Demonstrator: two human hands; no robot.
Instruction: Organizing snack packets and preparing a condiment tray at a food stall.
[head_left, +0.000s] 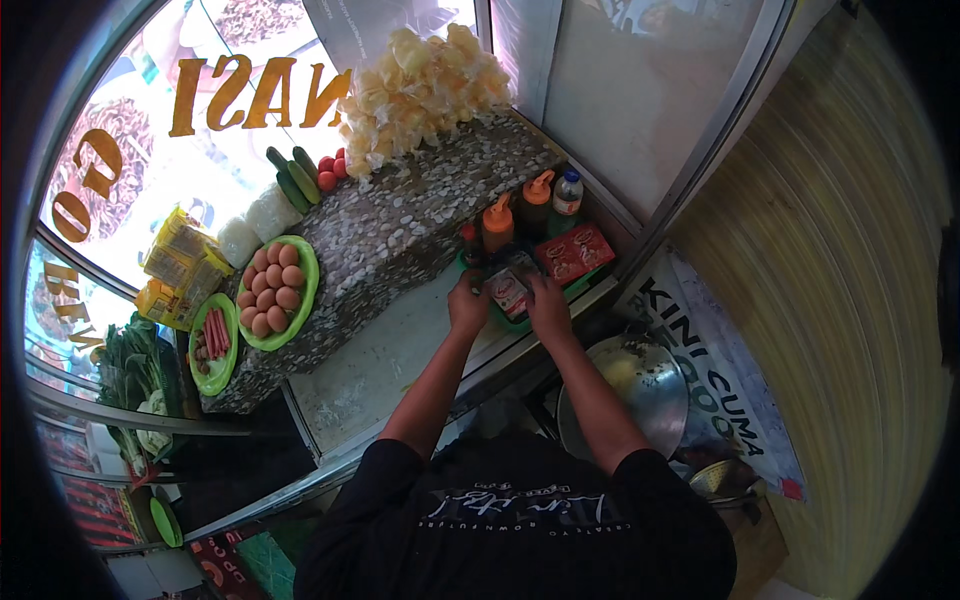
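Between my two hands is a small red-and-white packet (508, 294) with a clear plastic wrapping, over the near part of a green tray (517, 325). My left hand (469, 304) holds its left side, with the fingertips near a small dark bottle with a red cap (471, 244). At the packet's right side, my right hand (549, 306) grips the edge, close to the red boxes (576, 253) in the tray. Behind the packet stand two orange-capped squeeze bottles (498, 225) and a clear bottle with a blue cap (568, 195).
A pebbled stone ledge (390, 225) carries a green plate of eggs (306, 315), a smaller plate of sausages (217, 334), cucumbers (302, 178), tomatoes (327, 181) and bagged crackers (420, 90). A large metal pan (660, 397) sits below my right forearm. Glass panels (637, 97) border the counter.
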